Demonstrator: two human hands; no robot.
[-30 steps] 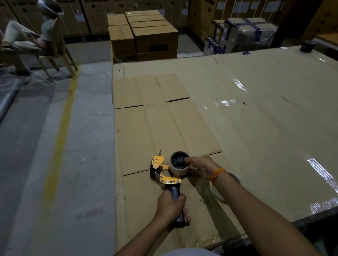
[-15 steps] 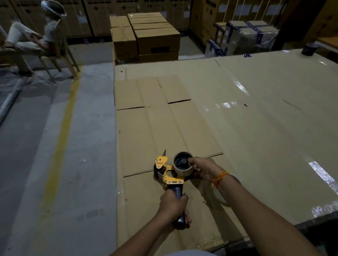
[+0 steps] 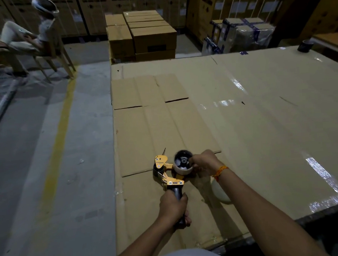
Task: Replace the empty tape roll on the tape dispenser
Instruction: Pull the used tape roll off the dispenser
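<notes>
Left hand [image 3: 174,208] clenched on the tape dispenser [image 3: 168,175] handle, holding it over the cardboard-covered worktop [image 3: 263,121]; right hand [image 3: 205,162] grasping the empty tape roll [image 3: 184,167], which sits on the hub. Best bet: keep the handle braced and pull the core straight off along the hub axis, no cocking. Pale roll [image 3: 220,192] under the right forearm is probably the spare; background cartons [image 3: 154,39] are closed, contents unknown.

I see a dim warehouse with a grey concrete floor [image 3: 36,157] crossed by a worn yellow painted line [image 3: 59,139]. Tall brown cardboard cartons [image 3: 96,11] line the back wall, with a lower stack of brown boxes [image 3: 147,37] before them. A person sits on a wooden chair [image 3: 57,53] far left.
</notes>
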